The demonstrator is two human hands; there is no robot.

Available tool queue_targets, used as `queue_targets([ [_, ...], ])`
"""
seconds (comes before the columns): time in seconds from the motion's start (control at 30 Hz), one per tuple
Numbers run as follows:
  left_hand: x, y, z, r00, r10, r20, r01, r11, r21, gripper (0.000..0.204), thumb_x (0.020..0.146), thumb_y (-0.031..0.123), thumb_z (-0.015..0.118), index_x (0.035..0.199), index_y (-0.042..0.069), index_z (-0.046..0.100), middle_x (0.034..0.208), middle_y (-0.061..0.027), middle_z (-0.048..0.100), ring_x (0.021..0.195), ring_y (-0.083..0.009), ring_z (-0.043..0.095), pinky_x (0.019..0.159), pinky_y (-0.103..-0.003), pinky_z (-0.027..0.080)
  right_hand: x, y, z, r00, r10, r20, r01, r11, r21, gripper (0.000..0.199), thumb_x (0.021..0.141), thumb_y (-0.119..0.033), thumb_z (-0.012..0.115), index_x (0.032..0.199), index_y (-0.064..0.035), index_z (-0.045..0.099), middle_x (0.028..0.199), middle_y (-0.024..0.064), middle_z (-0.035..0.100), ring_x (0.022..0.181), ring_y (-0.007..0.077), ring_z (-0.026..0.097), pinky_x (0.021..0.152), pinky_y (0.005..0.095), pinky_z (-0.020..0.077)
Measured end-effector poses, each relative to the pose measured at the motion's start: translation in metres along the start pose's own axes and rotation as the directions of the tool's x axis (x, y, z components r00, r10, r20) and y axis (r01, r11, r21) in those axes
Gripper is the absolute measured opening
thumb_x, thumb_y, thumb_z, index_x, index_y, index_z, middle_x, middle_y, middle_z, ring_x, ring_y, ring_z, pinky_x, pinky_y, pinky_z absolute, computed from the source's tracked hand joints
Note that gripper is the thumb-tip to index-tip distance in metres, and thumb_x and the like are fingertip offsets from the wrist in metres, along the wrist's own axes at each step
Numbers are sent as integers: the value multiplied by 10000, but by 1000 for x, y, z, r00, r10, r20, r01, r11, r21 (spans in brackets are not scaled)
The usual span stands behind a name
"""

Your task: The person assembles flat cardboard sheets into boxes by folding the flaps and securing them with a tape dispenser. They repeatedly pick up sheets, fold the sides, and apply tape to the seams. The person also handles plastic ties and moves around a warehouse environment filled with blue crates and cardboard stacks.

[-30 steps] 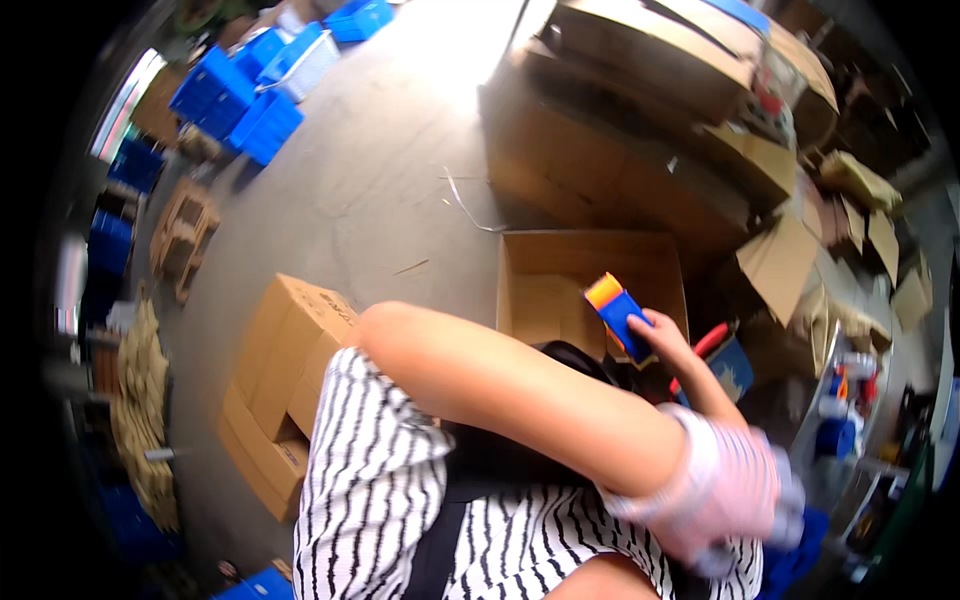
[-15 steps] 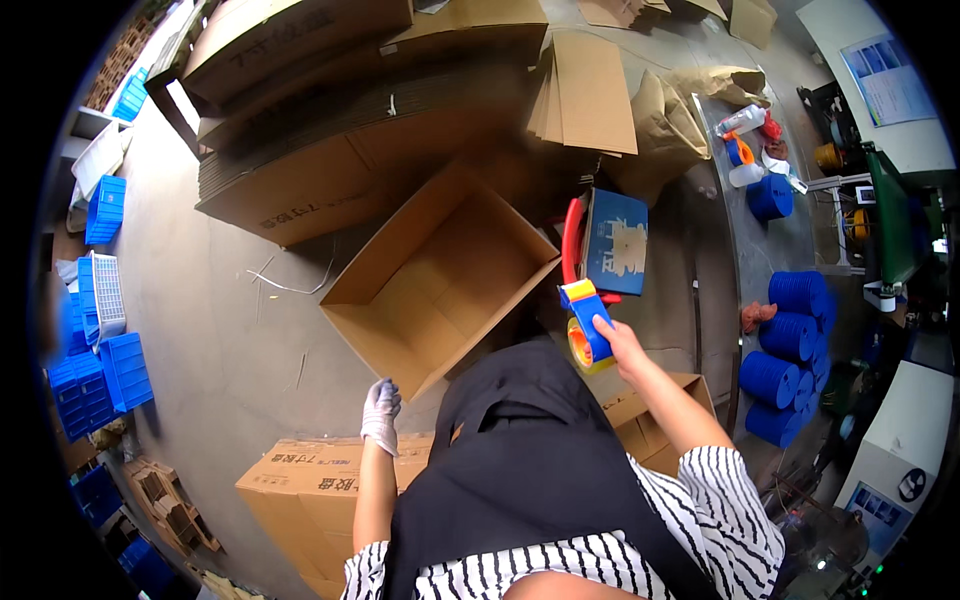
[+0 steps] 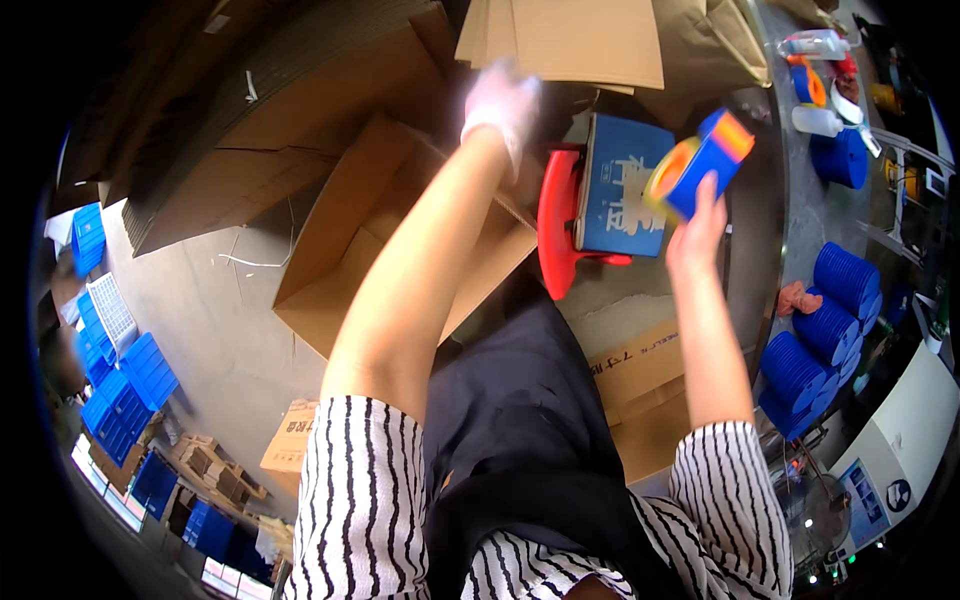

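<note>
Above the open cardboard box (image 3: 400, 250), the blurred gloved left hand (image 3: 500, 100) hides its grip; the right hand (image 3: 697, 222) clasps a tape dispenser (image 3: 700, 162).

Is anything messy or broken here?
Nothing looks broken. The messy bit is the cardboard heaped loosely at the top, sheets lying at different angles. The open box sits tilted on the floor. The right hand holds a tape dispenser; the gloved left hand reaches toward the cardboard.
</note>
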State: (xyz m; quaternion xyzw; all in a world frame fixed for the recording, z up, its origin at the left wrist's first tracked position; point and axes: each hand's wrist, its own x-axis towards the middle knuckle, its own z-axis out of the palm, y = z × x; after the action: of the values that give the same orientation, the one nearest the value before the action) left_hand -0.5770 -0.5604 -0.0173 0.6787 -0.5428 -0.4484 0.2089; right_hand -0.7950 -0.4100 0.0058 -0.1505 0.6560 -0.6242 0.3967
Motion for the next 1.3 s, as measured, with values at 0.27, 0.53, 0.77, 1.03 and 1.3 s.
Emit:
queue_targets([
  [0.27,46,24,31,988,-151,38,140,966,216,480,868,321,538,1232,8,530,1233,-222,544,1102,-328,556,965,-395,431,252,43,19,997,82,-1,-82,993,-81,386,976,-284,506,1158,55,528,1082,144,648,966,232,634,912,363,473],
  [0.53,21,19,10,999,-47,-19,35,906,-421,359,887,292,579,1079,-11,586,973,-115,644,917,-214,568,840,-325,436,192,8,24,989,-109,99,123,982,-142,378,962,-238,518,1173,76,523,1060,166,656,971,251,648,910,340,473],
  [0.77,-115,-60,-86,948,-47,314,248,727,-640,548,882,292,611,1276,-48,441,1164,-179,571,1081,-203,525,945,-322,411,-48,-10,28,984,-62,169,89,984,-157,471,971,-284,486,1281,63,419,1141,165,591,1009,243,611,916,363,458],
  [1.03,-373,-303,-273,683,-607,407,636,219,-740,611,875,183,617,1382,-19,340,1315,-118,493,1231,-212,466,1038,-352,383,-301,131,84,642,681,352,-587,732,-347,404,924,-274,535,1206,13,503,1007,122,638,800,170,652,786,295,510],
  [1.3,-313,-517,-212,678,-534,504,604,15,-797,511,901,213,618,1299,1,376,1249,-134,521,1135,-218,550,934,-372,500,-262,352,167,668,700,252,-440,645,-625,341,909,-328,610,1046,-17,583,806,68,656,726,133,635,736,294,519],
])
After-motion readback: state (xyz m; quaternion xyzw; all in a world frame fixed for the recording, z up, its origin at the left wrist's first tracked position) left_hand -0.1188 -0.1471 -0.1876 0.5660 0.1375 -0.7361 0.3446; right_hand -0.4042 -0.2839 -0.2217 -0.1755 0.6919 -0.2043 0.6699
